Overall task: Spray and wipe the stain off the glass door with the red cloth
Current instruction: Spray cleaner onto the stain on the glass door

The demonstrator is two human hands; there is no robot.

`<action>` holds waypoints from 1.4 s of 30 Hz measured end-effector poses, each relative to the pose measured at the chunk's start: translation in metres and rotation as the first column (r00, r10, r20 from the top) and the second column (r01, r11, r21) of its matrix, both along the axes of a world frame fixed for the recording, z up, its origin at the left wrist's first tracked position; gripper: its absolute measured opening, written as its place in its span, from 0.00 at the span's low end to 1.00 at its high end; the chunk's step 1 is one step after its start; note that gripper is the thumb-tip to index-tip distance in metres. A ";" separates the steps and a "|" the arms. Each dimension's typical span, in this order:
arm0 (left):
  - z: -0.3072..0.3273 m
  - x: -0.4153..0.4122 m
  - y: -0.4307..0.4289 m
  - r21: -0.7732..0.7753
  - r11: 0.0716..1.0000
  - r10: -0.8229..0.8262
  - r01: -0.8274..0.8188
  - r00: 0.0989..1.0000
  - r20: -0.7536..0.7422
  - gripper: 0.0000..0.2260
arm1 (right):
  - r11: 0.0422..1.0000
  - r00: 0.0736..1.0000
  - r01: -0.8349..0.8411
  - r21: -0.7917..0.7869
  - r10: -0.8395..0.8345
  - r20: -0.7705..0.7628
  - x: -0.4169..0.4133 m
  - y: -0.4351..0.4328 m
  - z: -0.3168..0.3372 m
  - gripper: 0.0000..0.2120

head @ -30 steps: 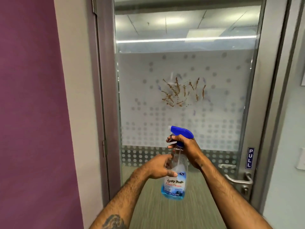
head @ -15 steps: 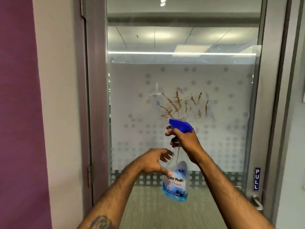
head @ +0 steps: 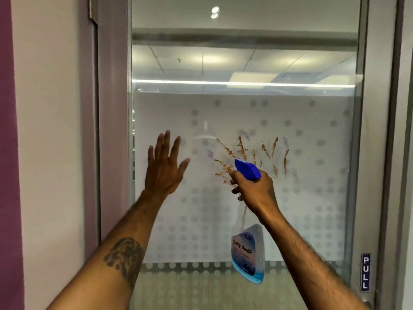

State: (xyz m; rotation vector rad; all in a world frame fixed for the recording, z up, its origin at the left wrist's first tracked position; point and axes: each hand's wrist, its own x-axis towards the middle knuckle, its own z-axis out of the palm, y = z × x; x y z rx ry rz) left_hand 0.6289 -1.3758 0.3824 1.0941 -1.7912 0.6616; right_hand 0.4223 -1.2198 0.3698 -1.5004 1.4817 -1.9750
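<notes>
A brown streaky stain (head: 250, 156) marks the frosted, dotted part of the glass door (head: 312, 198) at mid height. My right hand (head: 253, 189) grips the neck of a clear spray bottle (head: 248, 251) with a blue trigger head (head: 247, 170) and blue liquid at its bottom; the nozzle points at the stain from just below it. My left hand (head: 164, 167) is raised flat with fingers spread, left of the stain and close to the glass. No red cloth is in view.
The grey metal door frame (head: 112, 130) runs down the left, with a cream and purple wall (head: 44, 153) beside it. On the right stile sits a blue PULL sign (head: 365, 275). Striped floor shows through the clear lower glass.
My left hand let go of the bottle's body and rose, open, to the left of the stain. The bottle moved up toward the stain, and my view tilted upward.
</notes>
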 end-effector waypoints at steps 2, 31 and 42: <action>0.009 0.005 -0.020 -0.055 0.997 0.056 -0.055 0.998 0.013 0.33 | 0.999 0.999 0.042 -0.027 -0.042 -0.013 0.002 0.001 0.005 0.10; 0.004 0.004 -0.089 -0.313 0.945 0.073 -0.091 0.995 -0.069 0.32 | 0.934 0.927 0.356 -0.021 -0.356 -0.121 0.028 0.014 0.006 0.13; 0.004 0.003 -0.087 -0.302 0.949 0.075 -0.092 0.995 -0.067 0.32 | 0.941 0.939 0.337 -0.024 -0.338 -0.060 0.030 0.009 0.000 0.11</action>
